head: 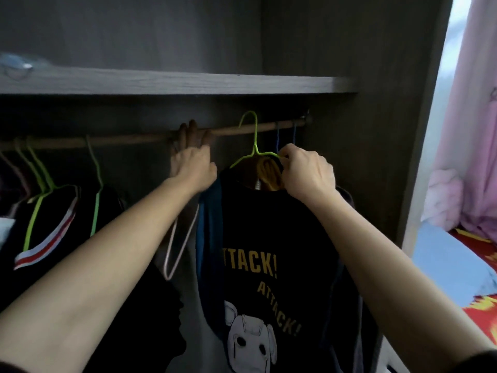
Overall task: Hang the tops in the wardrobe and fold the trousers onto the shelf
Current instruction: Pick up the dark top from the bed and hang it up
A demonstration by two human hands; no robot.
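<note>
Right hand (306, 173): pinching lime-green wire hanger (254, 146) carrying black printed T-shirt (269, 224).
Left hand (192, 165): laying straight fingers on brown wooden rail (121, 141).

1. The left grip (192, 162) reaches up to the rail (236, 130), but its fingers (191, 130) are lost in shadow. No idea if they curl round the rail or the pink hanger (167, 277).
2. The right grip (306, 173) pinches the green hanger (254, 142) at the shoulder, with its fingertips tucked out of sight, so I can't say if the collar is caught too.
3. The black T-shirt (269, 224) runs off the bottom edge, and a blue top (209, 238) hides the print's first letter.
4. Two blue hanger hooks (277, 135) show; what hangs on them is hidden behind the right grip and the shirt.
5. There's something pale and blurry on the shelf (188, 83), cut off at the left edge.
6. The dark clothes on the left (53, 205) are too murky to make out.
</note>
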